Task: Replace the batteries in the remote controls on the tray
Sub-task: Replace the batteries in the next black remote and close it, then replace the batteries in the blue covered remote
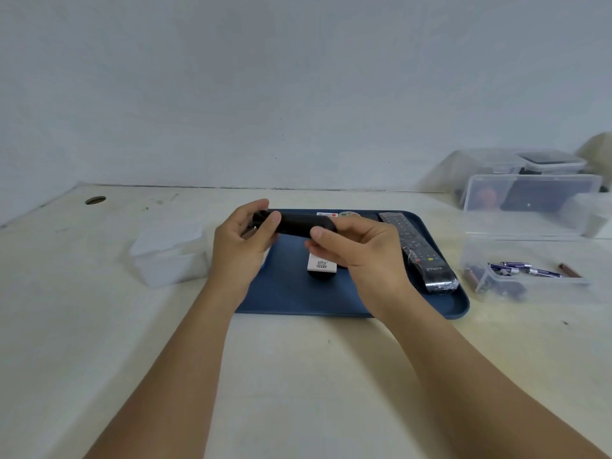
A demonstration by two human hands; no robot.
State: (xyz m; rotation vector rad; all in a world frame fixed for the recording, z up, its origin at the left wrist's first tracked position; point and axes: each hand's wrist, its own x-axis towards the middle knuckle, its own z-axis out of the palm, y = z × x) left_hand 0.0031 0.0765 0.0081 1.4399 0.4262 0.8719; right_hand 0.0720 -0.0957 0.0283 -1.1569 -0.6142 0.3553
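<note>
both hands are holding a slim black plastic remote control (293,224) above the dark blue tray (457,303), its long axis running left-right. the left hand (243,250) is gripping the left end with curled fingers, and the right hand (357,248) is pinching the right end.

Your tray (291,293) sits mid-table (298,376), toward the back edge. Above the tray's middle your left hand (236,250) and right hand (361,256) hold a remote (294,223) crosswise, one hand at each end. Under it on the tray lies a small remote (322,266). A long remote (417,251) lies along the tray's right edge. Left of the tray stands a lidded box (169,253). Right of it, an open container (526,260) holds batteries (516,269). More containers (530,180) sit at the table's back right corner.
</note>
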